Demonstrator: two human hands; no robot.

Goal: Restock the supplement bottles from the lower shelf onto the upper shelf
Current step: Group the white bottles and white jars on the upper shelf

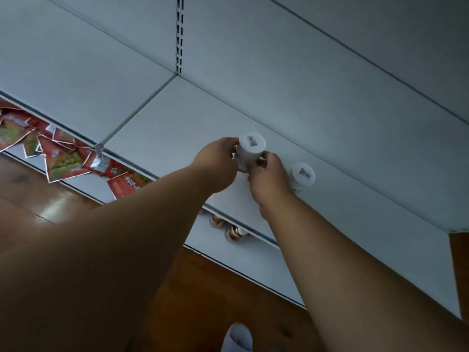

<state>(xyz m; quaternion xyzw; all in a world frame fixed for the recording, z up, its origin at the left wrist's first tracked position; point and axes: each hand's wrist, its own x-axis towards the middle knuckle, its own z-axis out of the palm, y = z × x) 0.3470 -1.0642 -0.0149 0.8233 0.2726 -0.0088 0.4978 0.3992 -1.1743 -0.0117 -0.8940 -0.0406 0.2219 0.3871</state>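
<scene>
A white supplement bottle [251, 148] with a small label on its cap stands on the grey upper shelf [177, 118]. My left hand [218, 161] grips its left side and my right hand [270, 179] grips its right side from the front. A second white bottle [302, 175] stands just to the right, partly hidden behind my right hand. Under the shelf edge, on the lower shelf [210, 240], two copper-coloured bottle tops [233, 233] show; the rest of that row is hidden.
Red snack packets [63, 153] lie scattered on the lower shelf at the left. A slotted upright [179, 34] divides the back panel. Brown wooden floor [228, 301] lies below, with my white shoe [237, 337]. A brown panel [459, 270] stands at the right.
</scene>
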